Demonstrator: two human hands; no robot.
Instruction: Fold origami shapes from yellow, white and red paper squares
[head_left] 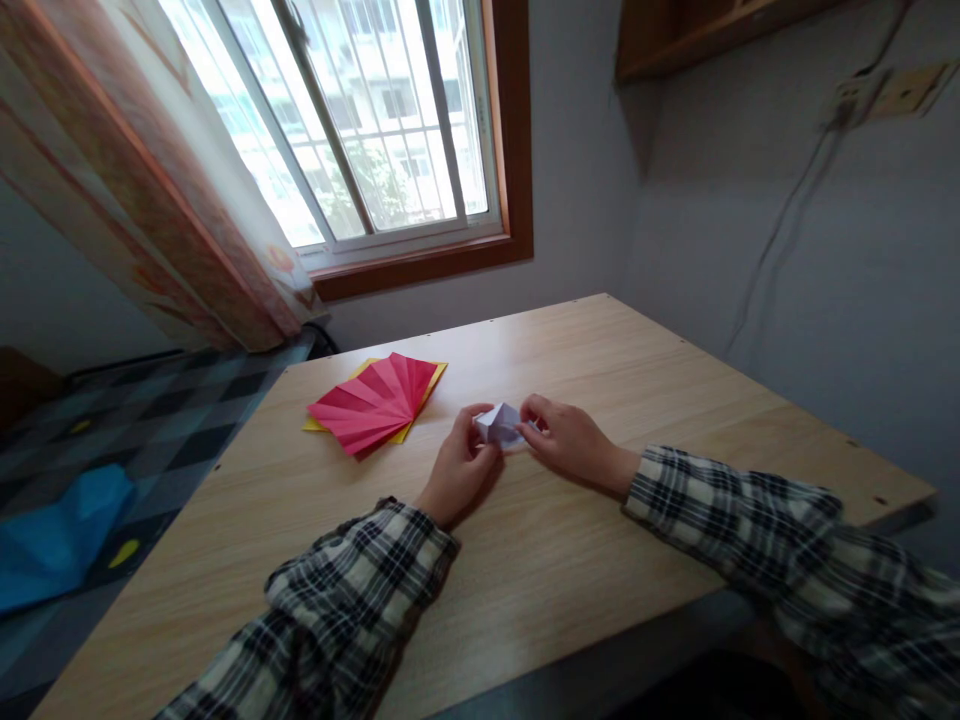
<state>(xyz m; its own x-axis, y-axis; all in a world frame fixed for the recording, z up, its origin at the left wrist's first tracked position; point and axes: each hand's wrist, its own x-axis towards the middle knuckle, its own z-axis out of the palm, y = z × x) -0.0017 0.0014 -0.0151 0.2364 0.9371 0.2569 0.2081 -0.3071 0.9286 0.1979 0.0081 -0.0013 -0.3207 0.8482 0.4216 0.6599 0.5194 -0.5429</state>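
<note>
Paper (500, 424), pale lilac and partly folded, sits near the middle of the table (600, 560), pinched between your two hands just in front of the pink fan (373, 402), which lies on a yellow sheet (433, 385). The likeliest slip, as far as I can judge, is a crooked crease: the piece is small and stands up off the wood, so if one hand presses harder than the other it may skew or crush flat. A pull in opposite directions could also tear it at a fold. Your sleeves (352, 600) lie on the table edge, so a sweep of the left forearm might nudge the fan, though it is a little apart for now. Your left hand (459, 468) has its fingers closed on the near left side of the paper, thumb on top. Your right hand (570, 440) comes from the right with fingers curled together on the far right edge, clamped on the same piece. How tightly either hand presses you cannot tell from this view. Both wrists seem to rest on the wood.
</note>
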